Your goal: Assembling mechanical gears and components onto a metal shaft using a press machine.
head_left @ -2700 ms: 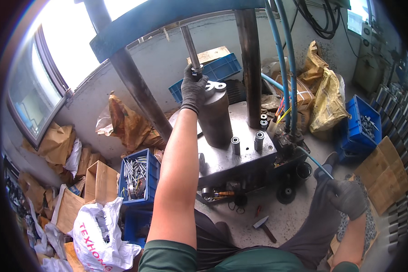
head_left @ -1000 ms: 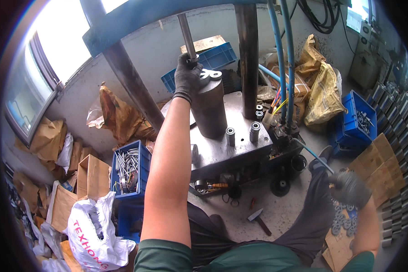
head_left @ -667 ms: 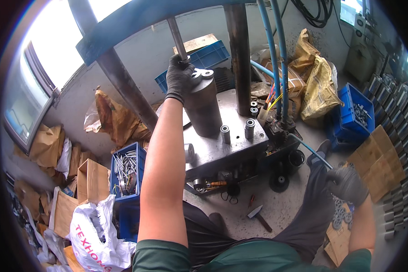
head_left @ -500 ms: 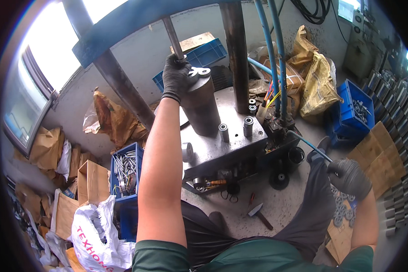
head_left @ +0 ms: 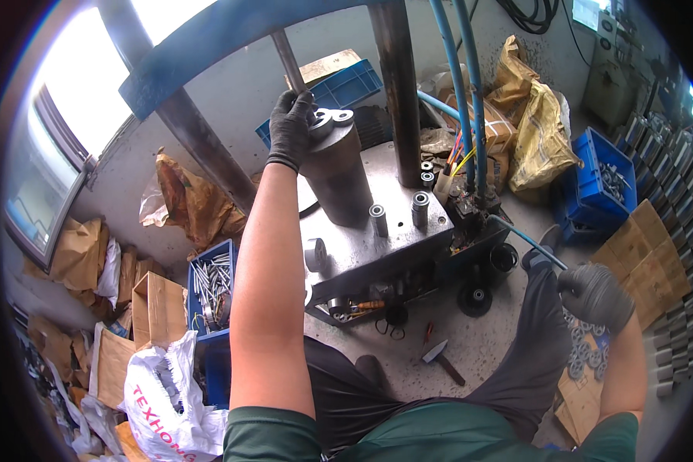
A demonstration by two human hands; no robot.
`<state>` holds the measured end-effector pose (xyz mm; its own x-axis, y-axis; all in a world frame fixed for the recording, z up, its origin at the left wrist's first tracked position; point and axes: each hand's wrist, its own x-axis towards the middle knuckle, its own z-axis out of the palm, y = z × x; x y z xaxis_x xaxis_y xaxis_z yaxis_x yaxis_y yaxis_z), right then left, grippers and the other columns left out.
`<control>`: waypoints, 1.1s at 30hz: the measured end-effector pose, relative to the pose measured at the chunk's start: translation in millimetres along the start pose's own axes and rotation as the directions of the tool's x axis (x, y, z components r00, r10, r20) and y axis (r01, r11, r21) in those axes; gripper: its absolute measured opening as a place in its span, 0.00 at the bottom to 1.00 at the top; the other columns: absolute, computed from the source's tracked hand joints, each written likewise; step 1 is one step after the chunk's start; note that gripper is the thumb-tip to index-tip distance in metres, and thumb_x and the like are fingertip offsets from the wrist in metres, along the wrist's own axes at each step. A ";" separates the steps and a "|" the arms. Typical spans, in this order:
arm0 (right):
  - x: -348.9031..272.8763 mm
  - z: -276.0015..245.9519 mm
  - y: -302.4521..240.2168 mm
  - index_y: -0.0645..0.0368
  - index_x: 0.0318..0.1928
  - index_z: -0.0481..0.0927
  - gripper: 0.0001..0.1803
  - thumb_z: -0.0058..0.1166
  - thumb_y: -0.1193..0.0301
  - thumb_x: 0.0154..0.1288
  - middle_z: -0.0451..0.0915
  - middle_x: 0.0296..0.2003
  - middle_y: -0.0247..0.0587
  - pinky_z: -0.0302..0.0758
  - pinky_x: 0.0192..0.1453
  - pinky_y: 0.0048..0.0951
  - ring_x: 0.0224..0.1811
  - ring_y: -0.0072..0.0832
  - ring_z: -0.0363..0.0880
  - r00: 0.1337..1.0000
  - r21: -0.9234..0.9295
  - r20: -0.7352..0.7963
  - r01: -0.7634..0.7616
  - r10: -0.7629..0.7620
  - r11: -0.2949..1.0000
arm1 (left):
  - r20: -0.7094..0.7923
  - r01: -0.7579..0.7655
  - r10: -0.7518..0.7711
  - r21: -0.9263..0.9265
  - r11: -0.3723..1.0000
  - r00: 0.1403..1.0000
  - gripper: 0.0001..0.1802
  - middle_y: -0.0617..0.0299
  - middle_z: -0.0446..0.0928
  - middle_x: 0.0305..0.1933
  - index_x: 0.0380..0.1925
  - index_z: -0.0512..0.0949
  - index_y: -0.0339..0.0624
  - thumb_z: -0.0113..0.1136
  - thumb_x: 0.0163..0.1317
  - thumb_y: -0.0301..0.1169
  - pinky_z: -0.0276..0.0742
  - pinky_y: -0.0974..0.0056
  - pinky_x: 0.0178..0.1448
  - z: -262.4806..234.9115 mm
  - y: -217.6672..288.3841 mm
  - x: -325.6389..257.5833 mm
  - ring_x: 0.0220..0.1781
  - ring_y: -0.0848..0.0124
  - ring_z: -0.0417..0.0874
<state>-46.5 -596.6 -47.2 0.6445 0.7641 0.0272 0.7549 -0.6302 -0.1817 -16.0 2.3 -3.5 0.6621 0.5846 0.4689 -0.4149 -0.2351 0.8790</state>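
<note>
My left hand, in a dark glove, is closed at the lower end of an upright steel rod. What lies inside its fingers is hidden. Beside it, pale ring-ended metal pieces rest on top of a thick dark steel cylinder, which stands on a heavy metal block. At the right, my gloved right hand is closed on the end of a thin blue lever. Short metal sleeves stand upright on the block, right of the cylinder.
A blue press frame spans overhead on dark columns. A hammer lies on the floor before the block. Blue crates hold metal rods at left; another blue crate stands right. Stacked metal tubes line the right side.
My left hand's fingers have shifted at the rod's foot, and more of the ring-ended pieces shows. My right hand and the lever's end have moved slightly right. The whole view has tilted a little.
</note>
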 end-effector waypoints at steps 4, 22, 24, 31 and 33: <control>1.2 -9.0 -10.9 0.57 0.39 0.89 0.11 0.61 0.71 0.56 0.86 0.33 0.52 0.82 0.46 0.48 0.39 0.51 0.86 0.999 0.087 0.003 -0.032 0.032 0.996 | -0.007 -0.022 0.022 0.043 0.999 1.000 0.06 0.66 0.77 0.32 0.42 0.82 0.42 0.61 0.77 0.32 0.83 0.63 0.49 -3.6 0.9 -0.8 0.39 0.70 0.83; -1.2 -7.3 4.1 0.54 0.49 0.89 0.17 0.61 0.66 0.60 0.88 0.37 0.54 0.84 0.51 0.48 0.42 0.51 0.88 0.997 0.139 0.072 -0.014 0.004 0.990 | 0.029 -0.031 0.031 -0.003 1.000 0.999 0.07 0.66 0.78 0.33 0.45 0.80 0.38 0.61 0.78 0.31 0.81 0.67 0.44 -2.0 -2.7 -1.5 0.35 0.75 0.79; -2.7 -10.0 -0.1 0.54 0.49 0.89 0.17 0.61 0.66 0.60 0.88 0.38 0.53 0.84 0.51 0.48 0.42 0.51 0.88 0.988 0.086 0.148 -0.047 0.034 0.995 | 0.018 -0.017 0.017 -0.022 1.000 1.000 0.08 0.65 0.79 0.34 0.46 0.81 0.37 0.61 0.77 0.31 0.82 0.67 0.45 4.9 -1.7 -4.3 0.37 0.74 0.80; 1.1 -6.4 5.7 0.53 0.49 0.89 0.17 0.62 0.67 0.59 0.88 0.37 0.54 0.84 0.51 0.48 0.42 0.52 0.88 0.998 0.091 0.061 -0.002 -0.003 0.996 | 0.024 -0.032 0.031 0.041 0.999 0.999 0.08 0.63 0.81 0.38 0.48 0.81 0.36 0.62 0.77 0.30 0.83 0.66 0.47 -6.1 -3.7 -1.3 0.39 0.73 0.82; -0.3 -6.1 6.4 0.53 0.49 0.89 0.18 0.62 0.67 0.58 0.88 0.37 0.53 0.84 0.51 0.48 0.42 0.52 0.88 0.991 0.078 0.137 -0.008 -0.003 0.997 | 0.028 -0.030 0.029 0.003 1.000 0.999 0.09 0.62 0.81 0.38 0.49 0.81 0.36 0.62 0.77 0.30 0.83 0.66 0.47 -4.5 -5.7 -0.5 0.39 0.73 0.83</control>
<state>-41.1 -601.6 -42.3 0.6198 0.7774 -0.1072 0.7377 -0.6238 -0.2581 -16.7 6.9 -9.2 0.6667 0.5556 0.4968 -0.4322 -0.2549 0.8650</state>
